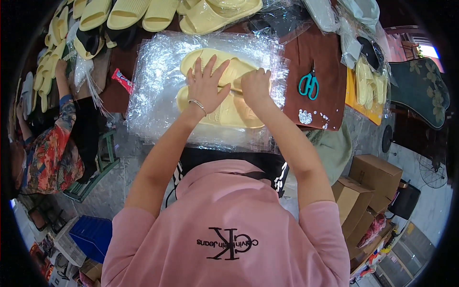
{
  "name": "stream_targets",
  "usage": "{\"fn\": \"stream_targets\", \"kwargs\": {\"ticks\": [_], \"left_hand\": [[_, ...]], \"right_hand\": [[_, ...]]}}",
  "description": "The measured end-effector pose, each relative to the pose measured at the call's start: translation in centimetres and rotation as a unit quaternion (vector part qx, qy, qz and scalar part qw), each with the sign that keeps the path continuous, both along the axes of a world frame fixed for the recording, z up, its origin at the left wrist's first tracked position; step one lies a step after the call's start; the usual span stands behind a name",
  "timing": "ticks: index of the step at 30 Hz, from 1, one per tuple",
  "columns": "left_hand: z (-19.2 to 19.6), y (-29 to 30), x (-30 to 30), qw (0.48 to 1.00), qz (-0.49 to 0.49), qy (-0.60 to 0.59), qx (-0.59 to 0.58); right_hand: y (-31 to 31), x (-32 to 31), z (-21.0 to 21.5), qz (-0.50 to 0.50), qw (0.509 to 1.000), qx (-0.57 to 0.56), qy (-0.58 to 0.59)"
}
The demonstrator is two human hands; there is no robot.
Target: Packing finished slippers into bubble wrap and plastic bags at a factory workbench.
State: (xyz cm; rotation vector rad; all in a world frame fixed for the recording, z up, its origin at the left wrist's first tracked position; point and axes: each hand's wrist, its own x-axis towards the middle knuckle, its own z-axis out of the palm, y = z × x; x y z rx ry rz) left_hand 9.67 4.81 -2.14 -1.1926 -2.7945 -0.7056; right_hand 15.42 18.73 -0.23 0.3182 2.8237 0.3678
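Observation:
Two pale yellow slippers (224, 112) lie side by side on a stack of clear plastic bags (153, 91) on the brown table (320, 62). My left hand (205, 83) rests flat, fingers spread, on the upper slipper (191, 58). My right hand (256, 86) is curled, fingers closed, on the plastic between the two slippers. Whether the slippers sit inside a bag or on top of it is unclear.
More yellow slippers (129, 12) line the far edge, with others at the left and right. Teal-handled scissors (309, 85) lie right of the bags, a red packet (122, 80) to their left. A person in a patterned top (48, 153) sits at left. Cardboard boxes (368, 182) stand at lower right.

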Motion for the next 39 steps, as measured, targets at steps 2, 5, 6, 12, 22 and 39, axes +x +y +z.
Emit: {"fn": "stream_targets", "kwargs": {"ticks": [2, 5, 6, 12, 22, 39], "left_hand": [[-0.1, 0.0, 0.0, 1.000, 0.002, 0.001, 0.001], [-0.1, -0.1, 0.0, 1.000, 0.004, 0.000, 0.000], [0.0, 0.0, 0.1, 1.000, 0.004, -0.001, 0.002], [-0.3, -0.2, 0.0, 1.000, 0.007, 0.003, 0.003], [-0.4, -0.2, -0.2, 1.000, 0.005, -0.005, 0.014], [-0.3, -0.1, -0.1, 1.000, -0.001, -0.011, 0.015]], "right_hand": [[-0.1, -0.1, -0.1, 0.019, 1.000, 0.016, -0.016], [0.5, 0.1, -0.7, 0.054, 0.998, 0.022, -0.019], [1.0, 0.3, -1.2, 0.069, 0.997, 0.005, 0.014], [3.8, 1.6, -1.7, 0.099, 0.981, -0.105, 0.128], [5.4, 4.7, -2.7, -0.019, 0.898, -0.308, 0.313], [3.2, 3.4, -1.9, 0.069, 0.976, -0.043, 0.201]]}}
